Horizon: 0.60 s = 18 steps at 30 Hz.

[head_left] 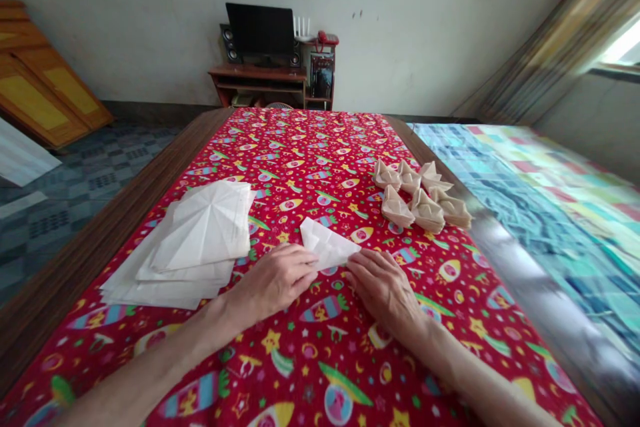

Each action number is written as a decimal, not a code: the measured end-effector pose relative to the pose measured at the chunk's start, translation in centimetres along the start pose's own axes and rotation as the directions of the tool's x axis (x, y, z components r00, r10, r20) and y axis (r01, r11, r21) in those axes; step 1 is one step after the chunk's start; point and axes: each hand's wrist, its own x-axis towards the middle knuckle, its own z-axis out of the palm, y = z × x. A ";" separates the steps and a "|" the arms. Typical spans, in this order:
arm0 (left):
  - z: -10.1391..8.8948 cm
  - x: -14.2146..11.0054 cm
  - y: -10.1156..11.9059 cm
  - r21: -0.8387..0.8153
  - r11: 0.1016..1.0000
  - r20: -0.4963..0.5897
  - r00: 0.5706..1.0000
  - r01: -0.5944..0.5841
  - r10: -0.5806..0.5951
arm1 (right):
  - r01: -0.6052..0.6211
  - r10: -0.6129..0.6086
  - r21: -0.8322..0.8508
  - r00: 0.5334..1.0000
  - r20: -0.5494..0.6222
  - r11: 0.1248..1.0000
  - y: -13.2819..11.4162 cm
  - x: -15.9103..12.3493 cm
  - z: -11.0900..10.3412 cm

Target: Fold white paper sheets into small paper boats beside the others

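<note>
A folded piece of white paper [327,243] lies on the red patterned cloth, between my two hands. At its lower left edge, the closed fingers of my left hand [287,275] grip the paper. My right hand [383,285] pinches its right corner, with thumb and fingertips partly hidden under the hand. Left of my left hand is a stack of creased white paper sheets [203,230], the top one marked with creases radiating from a point. Toward the right, several folded beige paper pieces [427,210] with pointed tips stand in two rows.
The red cloth [325,340] covers a long dark wooden table [193,147]. Beyond its far end stands a desk [257,77] with a monitor [261,30], speakers and a red telephone [327,38]. A bed with a checkered cover [550,180] adjoins the right side.
</note>
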 end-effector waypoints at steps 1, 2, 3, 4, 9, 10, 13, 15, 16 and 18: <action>0.0 0.7 -0.4 -0.009 1.000 0.005 1.000 0.012 -0.012 | -0.022 0.022 0.000 1.000 0.020 1.000 0.2 0.5 0.2; 0.1 1.5 -0.9 -0.009 1.000 0.039 0.999 0.027 -0.027 | -0.061 0.061 -0.011 0.998 0.032 0.998 0.4 1.0 0.4; 0.2 2.2 -1.5 -0.010 0.999 0.050 0.998 0.045 -0.045 | -0.117 0.118 -0.029 0.993 0.020 0.993 0.6 1.5 0.7; 0.3 2.8 -2.0 -0.018 0.997 0.069 0.995 0.068 -0.067 | -0.167 0.167 -0.032 0.986 0.018 0.985 0.7 1.8 0.9; 0.8 4.1 -4.4 0.002 0.995 0.053 0.993 0.104 -0.104 | -0.297 0.297 -0.001 0.954 -0.038 0.955 1.1 2.1 1.2; 0.9 4.1 -4.7 0.009 0.993 0.062 0.991 0.120 -0.120 | -0.310 0.309 -0.009 0.950 -0.047 0.951 1.1 2.0 1.2; 1.0 4.1 -5.3 0.009 0.989 0.113 0.982 0.148 -0.148 | -0.332 0.331 -0.028 0.943 -0.034 0.943 1.0 1.8 0.9; 0.9 4.2 -5.4 0.009 0.990 0.127 0.981 0.144 -0.144 | -0.331 0.330 -0.022 0.944 -0.025 0.943 1.0 1.8 0.7; 0.8 4.2 -5.4 0.012 0.990 0.128 0.981 0.143 -0.143 | -0.327 0.327 -0.013 0.945 -0.025 0.945 1.0 1.8 0.7; 0.6 4.4 -5.3 0.018 0.990 0.129 0.982 0.139 -0.140 | -0.322 0.322 0.008 0.946 -0.031 0.947 1.0 1.8 0.7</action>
